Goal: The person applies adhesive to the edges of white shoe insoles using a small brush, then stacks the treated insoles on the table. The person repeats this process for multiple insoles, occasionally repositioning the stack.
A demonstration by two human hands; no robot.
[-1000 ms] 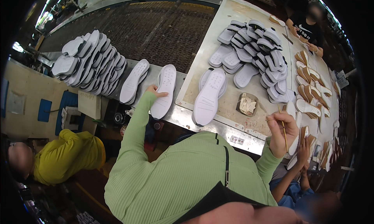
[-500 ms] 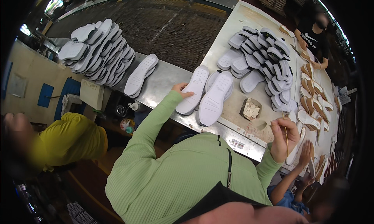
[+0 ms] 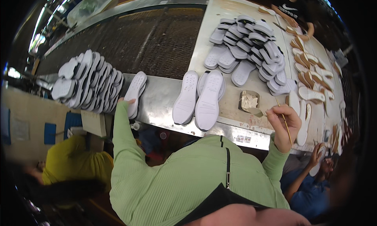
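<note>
My left hand (image 3: 129,101) reaches out to the left, its fingers and thumb closed round the near end of a white shoe sole (image 3: 136,86), which lies on another sole. In front of me lie more white soles: a pair (image 3: 185,98) at left, and a sole (image 3: 209,98) beside it, resting partly on another. My right hand (image 3: 286,125), raised over the table's near edge, pinches a small spatula with a flat blade (image 3: 256,112). A thin yellowish stick (image 3: 287,127) also passes between its fingers. Near the blade sits a dark square tray (image 3: 240,104) with off-white material inside.
Stacked white soles (image 3: 90,82) stand at far left, and a heap of soles (image 3: 251,45) lies on the table. Brown-and-white soles (image 3: 310,74) line the right side. Co-workers wear yellow (image 3: 76,163), blue (image 3: 310,194) and black (image 3: 294,11). Behind the metal edge lies a dark mesh conveyor (image 3: 157,37).
My left hand has left the pair in front of me and moved left onto the farther stacked soles. The right hand still holds the spatula and stick. The whole view has shifted somewhat.
</note>
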